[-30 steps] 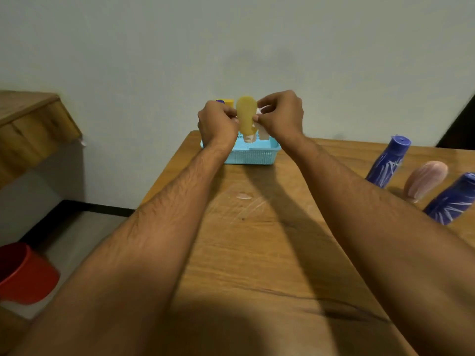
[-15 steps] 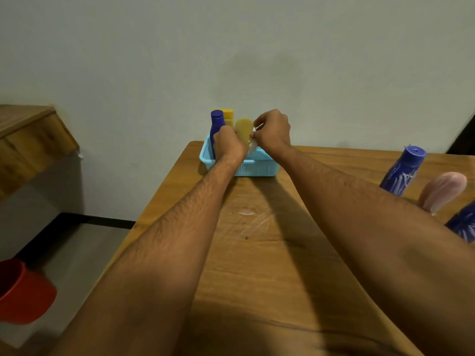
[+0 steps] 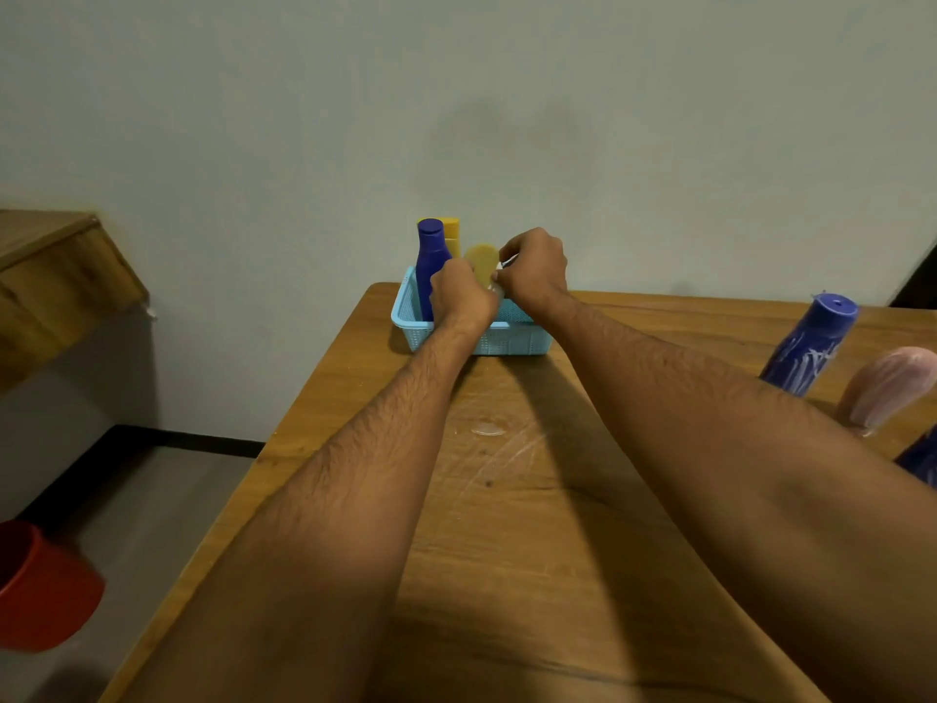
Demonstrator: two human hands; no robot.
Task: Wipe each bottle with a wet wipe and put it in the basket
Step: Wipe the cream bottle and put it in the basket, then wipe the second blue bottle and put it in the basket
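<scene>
Both forearms reached up the centre of the frame to a light blue basket point(image 3: 512, 339) that stood at the far edge of the wooden table point(image 3: 507, 525), against the wall.

The left hand point(image 3: 461, 299) was over the basket with its fingers curled round the lower part of a yellow bottle point(image 3: 480, 261), whose rounded end stood up above the basket rim. The right hand point(image 3: 535, 268) was clenched just right of that bottle, its fingers pinching a small white wet wipe point(image 3: 499, 276) against the bottle's side.

Inside the basket, left of centre, a dark blue bottle point(image 3: 431, 256) stood upright with its cap on top. A second yellow bottle point(image 3: 450, 233) stood directly behind it, largely hidden.

At the right edge of the frame, three more bottles were on the table, well apart from the basket: a blue bottle with white markings point(image 3: 806, 352), a pale pink bottle point(image 3: 887, 385) beside it, and a third blue bottle point(image 3: 920, 461), mostly hidden by the right forearm. No brand name or lettering could be read on any bottle; the white markings were too blurred to make out.

A red bucket point(image 3: 43, 586) stood on the floor at the lower left.
</scene>
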